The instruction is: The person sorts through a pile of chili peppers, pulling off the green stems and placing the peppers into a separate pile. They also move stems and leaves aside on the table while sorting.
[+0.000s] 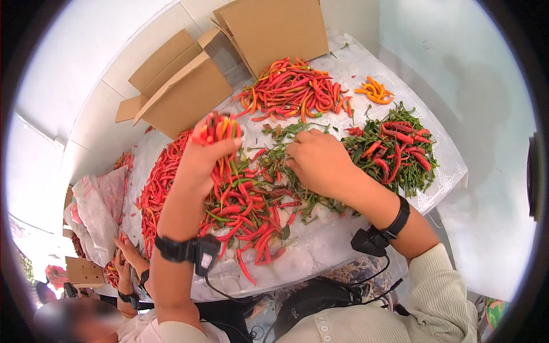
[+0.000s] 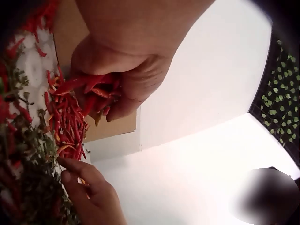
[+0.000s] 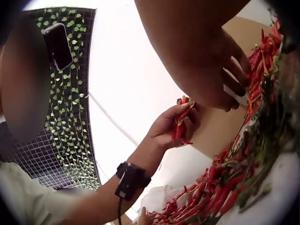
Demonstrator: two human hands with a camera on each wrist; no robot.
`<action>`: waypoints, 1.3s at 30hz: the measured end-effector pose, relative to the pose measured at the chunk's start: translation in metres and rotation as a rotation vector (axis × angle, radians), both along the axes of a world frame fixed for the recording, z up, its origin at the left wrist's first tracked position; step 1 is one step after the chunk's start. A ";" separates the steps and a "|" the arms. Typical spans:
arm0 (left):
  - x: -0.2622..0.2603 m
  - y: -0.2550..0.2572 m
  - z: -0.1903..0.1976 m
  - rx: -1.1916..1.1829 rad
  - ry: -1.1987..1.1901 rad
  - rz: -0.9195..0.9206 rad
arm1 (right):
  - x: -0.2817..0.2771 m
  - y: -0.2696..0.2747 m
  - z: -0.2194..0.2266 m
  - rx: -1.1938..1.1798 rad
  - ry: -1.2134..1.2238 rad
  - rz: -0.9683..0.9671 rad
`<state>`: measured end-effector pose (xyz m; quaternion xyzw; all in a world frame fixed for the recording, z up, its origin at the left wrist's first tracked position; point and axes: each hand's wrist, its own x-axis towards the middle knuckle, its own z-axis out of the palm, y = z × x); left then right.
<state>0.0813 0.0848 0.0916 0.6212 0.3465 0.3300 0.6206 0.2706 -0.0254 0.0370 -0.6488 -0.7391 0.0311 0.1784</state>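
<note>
Gripping a bunch of red chillies, the left hand has its fingers curled around them, above the table. The right hand is partly open, with fingers bent and slightly apart, over the green stems in the middle; no chilli is seen in it.

More red chillies lie loose at the near side of these stems, in a long heap on the left, and in a far heap before the tall carton. A few orange chillies lie at far right, and a leafy pile with red chillies on top is nearer.

At far left stands the open carton, its flaps raised; its inside cannot be seen. Further left is a pale sack, and what it contains cannot be told. Near it is a small carton with holes.
</note>
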 end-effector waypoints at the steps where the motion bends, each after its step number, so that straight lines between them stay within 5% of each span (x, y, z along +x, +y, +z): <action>1: 0.007 0.012 0.004 0.013 0.042 -0.048 | 0.002 0.003 0.000 0.069 0.009 0.003; 5: 0.051 0.059 0.011 0.236 0.179 -0.071 | 0.007 0.039 -0.016 0.162 0.026 0.124; 11: 0.101 0.130 -0.002 0.532 0.485 -0.101 | 0.004 0.080 -0.033 -0.033 -0.085 0.196; 23: 0.162 0.163 -0.028 1.153 0.612 -0.089 | 0.044 0.026 -0.003 -0.253 -0.259 0.268; 29: 0.180 0.169 -0.044 1.133 0.882 -0.059 | 0.062 0.008 0.003 -0.294 -0.297 0.262; 35: 0.163 0.172 -0.027 1.073 0.883 -0.282 | 0.076 0.008 0.035 -0.534 -0.240 0.245; 39: 0.151 0.163 -0.023 1.078 0.823 -0.266 | 0.072 0.035 0.007 -0.177 -0.057 0.252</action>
